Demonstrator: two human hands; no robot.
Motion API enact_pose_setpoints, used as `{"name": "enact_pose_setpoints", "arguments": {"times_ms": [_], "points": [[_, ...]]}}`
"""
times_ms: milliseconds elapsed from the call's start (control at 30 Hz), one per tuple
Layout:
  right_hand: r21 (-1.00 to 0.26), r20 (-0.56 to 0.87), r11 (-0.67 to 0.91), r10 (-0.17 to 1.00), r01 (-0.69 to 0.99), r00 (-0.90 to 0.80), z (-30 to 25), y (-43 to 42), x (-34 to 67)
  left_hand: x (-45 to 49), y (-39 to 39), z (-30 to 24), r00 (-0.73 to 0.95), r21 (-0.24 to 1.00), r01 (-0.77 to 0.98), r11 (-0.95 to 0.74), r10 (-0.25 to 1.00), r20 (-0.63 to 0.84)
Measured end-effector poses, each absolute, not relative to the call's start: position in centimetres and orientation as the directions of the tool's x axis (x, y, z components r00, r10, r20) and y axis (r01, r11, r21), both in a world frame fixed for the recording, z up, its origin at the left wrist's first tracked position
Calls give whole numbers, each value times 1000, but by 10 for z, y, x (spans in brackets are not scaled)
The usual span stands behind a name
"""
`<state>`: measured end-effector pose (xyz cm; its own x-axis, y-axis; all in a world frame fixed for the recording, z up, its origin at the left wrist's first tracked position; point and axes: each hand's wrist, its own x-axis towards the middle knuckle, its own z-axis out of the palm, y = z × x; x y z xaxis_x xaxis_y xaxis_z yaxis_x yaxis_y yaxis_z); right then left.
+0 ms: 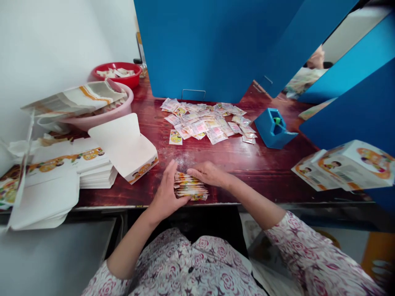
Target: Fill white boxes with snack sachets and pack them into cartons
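Observation:
A stack of small printed sachets (190, 188) stands on edge near the front of the dark red table (247, 160). My left hand (166, 191) cups the stack's left end, fingers closed around it. My right hand (208, 172) lies over the top and right side, pressing it. Farther back, several loose sachets (208, 121) are spread out flat. An open white carton (128, 150) with its lid up sits left of my hands.
Flat carton blanks (77, 164) are piled at the left. A pink basin (92, 117) holds more printed sheets; a red bowl (119, 74) stands behind it. A blue tape dispenser (274, 128) sits right of the sachets. Closed boxes (345, 164) lie at the right edge. Blue partitions (216, 45) wall the back.

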<state>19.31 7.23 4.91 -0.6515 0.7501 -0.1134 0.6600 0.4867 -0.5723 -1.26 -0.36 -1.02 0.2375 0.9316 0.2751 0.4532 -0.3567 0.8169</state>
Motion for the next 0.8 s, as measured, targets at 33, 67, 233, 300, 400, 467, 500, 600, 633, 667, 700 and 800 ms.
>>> {"name": "enact_pose_setpoints", "arguments": {"times_ms": [33,67,233,300,400,467,500,600,633,667,700,800], "points": [[-565,-124,502,733,655,-669,48,76,193,-13,-3,-9,264,822,451,-349,931,251],[-565,-154,515,702,645,-695,47,81,193,-13,-2,-8,295,829,449,-335,931,216],[-464,-41,545,774,698,-631,50,147,197,-15,-1,0,343,831,475,-290,930,128],[-300,97,477,877,826,-470,50,184,200,-14,-1,3,336,827,491,-275,935,112],[-118,56,370,929,921,-366,46,227,205,-13,-1,5,332,831,500,-245,940,77],[-94,6,359,933,929,-360,41,241,209,-13,-1,6,333,835,498,-235,941,66],[-95,-6,358,933,929,-360,39,242,210,-13,-1,6,333,836,497,-232,941,64],[-152,22,322,946,934,-323,37,229,215,-14,-1,5,326,845,487,-223,943,61],[-198,52,303,953,932,-298,38,219,216,-14,-1,5,325,852,475,-221,944,64],[-261,80,289,957,921,-278,39,206,217,-14,-1,4,328,861,459,-218,942,64],[-342,95,292,956,893,-277,41,191,217,-14,-1,3,336,871,441,-217,940,65],[-580,15,384,887,718,-462,47,136,208,-14,-1,0,358,880,402,-252,928,102]]}}
